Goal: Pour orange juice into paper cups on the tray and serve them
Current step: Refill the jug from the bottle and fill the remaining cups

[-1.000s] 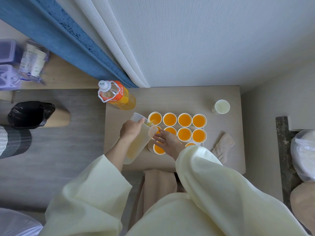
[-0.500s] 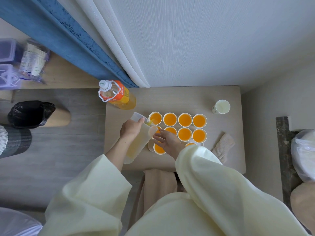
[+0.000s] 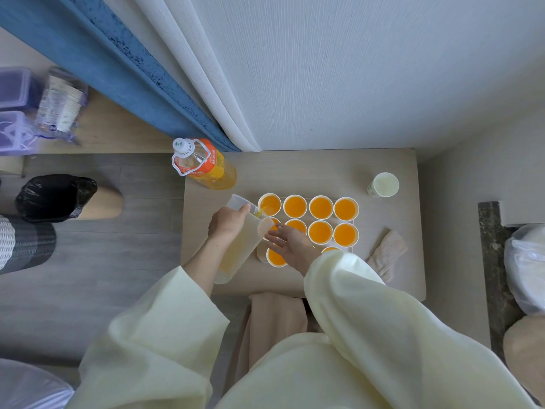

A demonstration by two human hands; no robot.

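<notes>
Low beige table (image 3: pixel 309 172) against pale curtains: on its tray (image 3: pixel 332 220) the paper cups (image 3: pixel 321 207) stand in rows, those I can see filled with orange. My left hand (image 3: pixel 227 224) grips the jug (image 3: pixel 241 246), tilted so its long axis runs from near-left to far-right, with the spout at the far-left cup (image 3: pixel 269 204). My right hand (image 3: pixel 292 246) lies open, fingers spread, just right of the spout over the nearer cups; whether it touches one I cannot tell. Farther out are the juice bottle (image 3: pixel 206 165) at the far left, an empty cup (image 3: pixel 383 185) at the far right, and a cloth (image 3: pixel 387 252) beside the tray.
</notes>
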